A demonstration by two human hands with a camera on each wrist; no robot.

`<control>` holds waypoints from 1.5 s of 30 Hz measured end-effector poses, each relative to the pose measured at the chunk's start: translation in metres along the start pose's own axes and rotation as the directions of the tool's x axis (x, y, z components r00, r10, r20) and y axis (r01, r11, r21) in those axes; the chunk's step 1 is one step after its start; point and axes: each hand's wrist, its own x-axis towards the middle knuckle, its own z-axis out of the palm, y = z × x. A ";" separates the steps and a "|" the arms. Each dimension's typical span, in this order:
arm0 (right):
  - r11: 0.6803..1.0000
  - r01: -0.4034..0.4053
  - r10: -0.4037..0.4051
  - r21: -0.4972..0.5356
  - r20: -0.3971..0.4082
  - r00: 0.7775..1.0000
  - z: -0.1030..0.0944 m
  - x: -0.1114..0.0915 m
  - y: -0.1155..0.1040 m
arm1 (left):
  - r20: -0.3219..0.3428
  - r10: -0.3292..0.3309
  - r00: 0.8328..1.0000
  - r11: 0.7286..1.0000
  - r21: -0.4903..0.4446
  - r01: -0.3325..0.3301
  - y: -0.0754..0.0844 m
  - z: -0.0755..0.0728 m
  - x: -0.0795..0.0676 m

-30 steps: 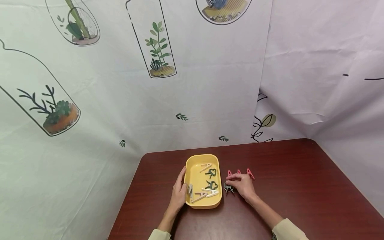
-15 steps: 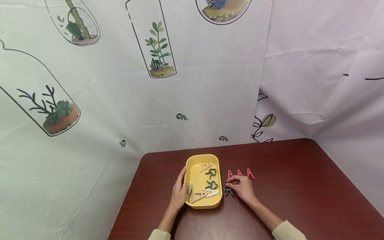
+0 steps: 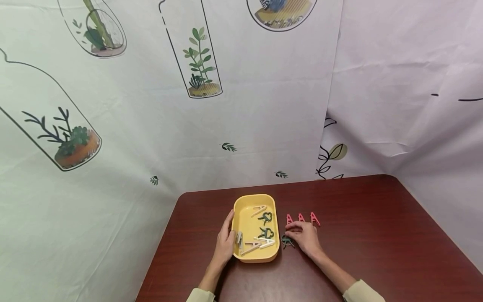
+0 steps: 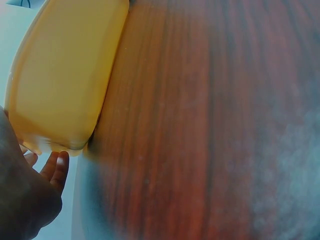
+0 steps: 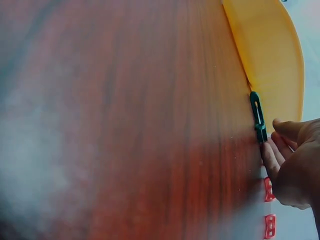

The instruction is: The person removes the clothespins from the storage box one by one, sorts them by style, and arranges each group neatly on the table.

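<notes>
A yellow rectangular box (image 3: 245, 203) stands on the table with pale clothespins (image 3: 250, 247) and two dark green clips (image 3: 267, 217) inside. My left hand (image 3: 224, 245) grips its left wall, thumb at the rim; the fingers touch the wall in the left wrist view. Right of the box, another dark green clip (image 3: 288, 241) lies on the table. Close above it is my right hand (image 3: 307, 238), with thumb and fingertips parted. In the right wrist view a fingertip is right at the end of the green clip (image 5: 258, 117), and the thumb is apart from it.
Three pink clothespins (image 3: 315, 218) stand in a row just beyond my right hand. The dark red-brown table (image 3: 358, 218) reaches back to a white curtain (image 3: 264, 126) with plant drawings, and its rounded corners show at the back.
My right hand and the green clip under it have shifted slightly towards me. The hand now shows a little more of the clip. The left hand and the box have stayed still.
</notes>
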 end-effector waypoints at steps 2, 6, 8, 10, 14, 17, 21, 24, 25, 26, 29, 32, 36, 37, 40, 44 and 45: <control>0.999 -0.003 0.003 0.032 -0.003 1.000 0.000 0.000 0.001 | -0.007 -0.013 1.000 1.000 -0.008 0.013 0.006 0.001 -0.001; 0.994 0.017 -0.017 0.108 0.001 1.000 -0.003 0.000 0.001 | -0.003 -0.020 1.000 0.999 -0.037 0.019 0.024 -0.002 -0.003; 0.991 0.046 -0.047 0.125 0.003 0.999 -0.004 0.002 0.000 | 0.003 -0.016 1.000 0.999 -0.041 0.016 0.032 -0.004 -0.004; 0.988 0.076 -0.078 0.136 0.007 0.997 -0.006 0.004 -0.001 | 0.007 -0.012 1.000 0.999 -0.044 0.013 0.036 -0.005 -0.004; 0.979 0.135 -0.136 0.150 0.002 0.991 -0.010 0.008 -0.005 | 0.001 -0.009 1.000 0.999 -0.047 0.009 0.039 -0.006 -0.004; 0.973 0.157 -0.161 0.167 0.008 0.987 -0.012 0.011 -0.008 | -0.005 -0.009 1.000 0.999 -0.049 0.008 0.038 -0.005 -0.004; 0.971 0.151 -0.157 0.186 0.019 0.987 -0.014 0.015 -0.013 | -0.006 -0.012 1.000 0.999 -0.047 0.012 0.036 -0.005 -0.004; 0.972 0.134 -0.142 0.195 0.023 0.990 -0.015 0.018 -0.018 | -0.001 -0.017 1.000 0.999 -0.043 0.017 0.036 -0.005 -0.004; 0.972 0.126 -0.134 0.197 0.028 0.991 -0.015 0.019 -0.019 | 0.000 -0.018 1.000 0.999 -0.042 0.018 0.036 -0.005 -0.004; 0.972 0.118 -0.127 0.202 0.033 0.991 -0.015 0.020 -0.021 | 0.002 -0.020 1.000 0.999 -0.041 0.020 0.036 -0.005 -0.004; 0.971 0.098 -0.114 0.216 0.059 0.992 -0.015 0.024 -0.025 | 0.004 -0.023 1.000 0.999 -0.040 0.023 0.036 -0.005 -0.004; 0.971 0.094 -0.116 0.222 0.087 0.989 -0.015 0.028 -0.028 | 0.005 -0.025 1.000 0.999 -0.045 0.025 0.037 -0.005 -0.004; 0.970 0.103 -0.131 0.222 0.113 0.985 -0.015 0.035 -0.031 | 0.005 -0.029 1.000 0.998 -0.046 0.029 0.038 -0.004 -0.004; 0.969 0.104 -0.134 0.224 0.119 0.984 -0.014 0.036 -0.032 | 0.004 -0.030 1.000 0.998 -0.046 0.030 0.037 -0.004 -0.004; 0.967 0.110 -0.143 0.229 0.130 0.981 -0.012 0.041 -0.036 | 0.002 -0.025 1.000 0.998 -0.049 0.025 0.037 -0.004 -0.004; 0.967 0.109 -0.144 0.229 0.143 0.979 -0.007 0.045 -0.039 | 0.000 -0.015 1.000 0.999 -0.051 0.015 0.037 -0.004 -0.003; 0.967 0.108 -0.144 0.231 0.145 0.979 -0.005 0.046 -0.040 | 0.001 -0.016 1.000 0.999 -0.050 0.016 0.037 -0.004 -0.003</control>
